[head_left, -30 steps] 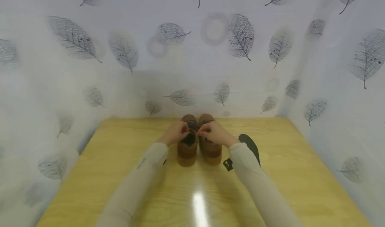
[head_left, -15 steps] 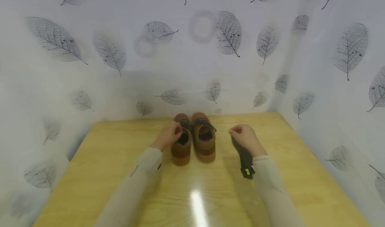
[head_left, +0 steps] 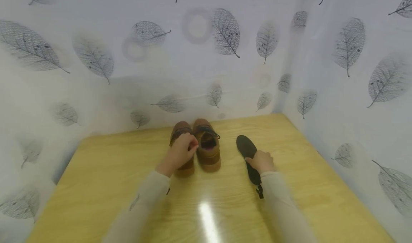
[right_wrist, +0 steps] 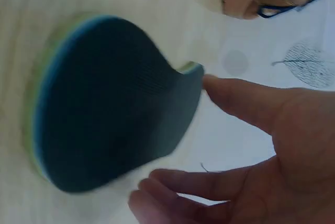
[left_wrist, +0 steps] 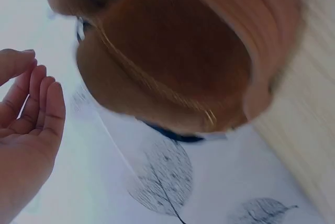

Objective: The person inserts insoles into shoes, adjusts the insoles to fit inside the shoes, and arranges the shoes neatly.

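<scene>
- From my end, the left hand [head_left: 178, 153] appears over the left shoe [head_left: 180, 127] in the head view, covering much of it.
- I read the left grip as released: the fingers curve loosely, the thumb tip is near them, and they hold nothing. My left wrist view shows a gap between that hand and brown shoe leather.
- The right hand [head_left: 262, 160] is at the dark insole [right_wrist: 115, 109], about midway along it in my head view.
- I see the right grip as released too, thumb and fingers spread well apart. The thumb tip meets the insole's edge in the right wrist view; whether the other fingers touch it, I cannot tell.
- I have the insole on the right part of the desk [head_left: 231, 196], slightly slanted, well apart from the shoes. Its edge shows yellow-green in the right wrist view.
- The right shoe [head_left: 208, 160] stands just beside the left one, toes pointing away from me, dark laces [head_left: 206, 129] across its front. I can see into its opening, where a trace of purple shows.
- A small dark piece [head_left: 259, 192] sits by the right cuff; I cannot make out what it is.
- Pale sleeves [head_left: 141, 196] reach in from the near edge, and a leaf-printed backdrop [head_left: 193, 71] stands behind the desk.
</scene>
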`<state>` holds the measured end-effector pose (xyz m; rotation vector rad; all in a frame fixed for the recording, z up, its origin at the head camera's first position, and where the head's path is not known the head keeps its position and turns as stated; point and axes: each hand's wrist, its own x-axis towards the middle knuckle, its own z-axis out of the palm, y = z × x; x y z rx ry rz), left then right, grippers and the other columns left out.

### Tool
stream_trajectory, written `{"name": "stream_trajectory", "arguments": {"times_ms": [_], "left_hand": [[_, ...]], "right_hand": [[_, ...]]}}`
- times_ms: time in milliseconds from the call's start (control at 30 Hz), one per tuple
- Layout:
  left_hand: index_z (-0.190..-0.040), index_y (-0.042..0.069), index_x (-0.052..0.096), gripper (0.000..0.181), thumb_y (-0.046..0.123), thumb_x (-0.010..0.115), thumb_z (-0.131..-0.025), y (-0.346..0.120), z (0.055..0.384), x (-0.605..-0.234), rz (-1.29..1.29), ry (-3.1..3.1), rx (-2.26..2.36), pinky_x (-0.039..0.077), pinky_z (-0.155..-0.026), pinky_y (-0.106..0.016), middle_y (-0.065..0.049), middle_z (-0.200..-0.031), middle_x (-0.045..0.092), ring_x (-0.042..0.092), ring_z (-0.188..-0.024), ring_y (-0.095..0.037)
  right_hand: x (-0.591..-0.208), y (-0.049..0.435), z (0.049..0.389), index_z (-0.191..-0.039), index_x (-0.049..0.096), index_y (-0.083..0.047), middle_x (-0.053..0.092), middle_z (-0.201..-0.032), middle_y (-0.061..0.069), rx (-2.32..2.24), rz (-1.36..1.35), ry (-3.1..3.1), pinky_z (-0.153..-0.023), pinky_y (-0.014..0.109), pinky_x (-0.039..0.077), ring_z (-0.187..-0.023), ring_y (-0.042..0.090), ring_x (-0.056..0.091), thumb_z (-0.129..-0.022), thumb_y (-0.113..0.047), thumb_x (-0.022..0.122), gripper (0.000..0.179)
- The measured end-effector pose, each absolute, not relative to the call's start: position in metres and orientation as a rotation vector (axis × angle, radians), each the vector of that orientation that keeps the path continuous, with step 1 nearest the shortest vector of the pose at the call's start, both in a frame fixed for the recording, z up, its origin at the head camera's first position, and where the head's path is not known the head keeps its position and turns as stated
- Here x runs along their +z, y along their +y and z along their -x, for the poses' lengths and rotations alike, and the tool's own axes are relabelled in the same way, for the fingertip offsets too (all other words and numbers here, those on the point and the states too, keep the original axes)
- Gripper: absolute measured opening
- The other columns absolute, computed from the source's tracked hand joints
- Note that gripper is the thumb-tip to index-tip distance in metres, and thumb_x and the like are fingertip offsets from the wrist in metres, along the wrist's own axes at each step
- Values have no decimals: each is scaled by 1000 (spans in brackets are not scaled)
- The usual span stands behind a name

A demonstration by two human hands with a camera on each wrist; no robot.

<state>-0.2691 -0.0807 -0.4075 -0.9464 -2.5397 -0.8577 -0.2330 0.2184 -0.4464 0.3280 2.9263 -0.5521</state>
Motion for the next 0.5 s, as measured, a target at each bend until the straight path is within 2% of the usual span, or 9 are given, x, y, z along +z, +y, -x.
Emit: {"name": "stream_trajectory", "arguments": {"times_ms": [133, 200, 300, 367, 500], "left_hand": [[-81, 5, 62, 10, 1, 70, -83, -70, 256, -409, 1010, -2539, -874, 47, -67, -29, -2, -78, 56, 50, -75, -17], [-82, 5, 62, 10, 0, 70, -82, -66, 251, -411, 1037, -2534, -873, 47, -68, -28, -1, -79, 56, 50, -76, -16], [-83, 4, 62, 9, -1, 70, -82, -61, 246, -416, 1084, -2520, -864, 48, -69, -27, -2, -81, 56, 51, -77, -16], [-83, 4, 62, 9, -1, 69, -82, -58, 245, -420, 1113, -2521, -852, 48, -69, -25, -2, -81, 56, 50, -78, -17], [-83, 5, 61, 10, 0, 69, -82, -54, 244, -427, 1119, -2547, -827, 47, -69, -25, -1, -81, 55, 49, -78, -16]], "right_hand": [[-459, 208, 237, -84, 64, 15, 49, -96, 36, -539, -401, 2954, -70, 47, 50, -90, 44, 48, -90, -45, 63, 60], [-463, 203, 239, -88, 62, 17, 45, -97, 32, -539, -439, 2970, -67, 46, 49, -90, 42, 46, -87, -51, 64, 68], [-469, 198, 242, -95, 58, 20, 43, -100, 31, -489, -469, 3005, -71, 49, 49, -92, 42, 46, -83, -57, 65, 78], [-471, 197, 244, -98, 56, 21, 44, -101, 31, -481, -491, 3022, -74, 50, 49, -94, 42, 46, -82, -57, 66, 80], [-474, 199, 248, -97, 57, 21, 46, -99, 31, -523, -508, 3076, -74, 49, 50, -93, 41, 47, -84, -46, 69, 70]]}}
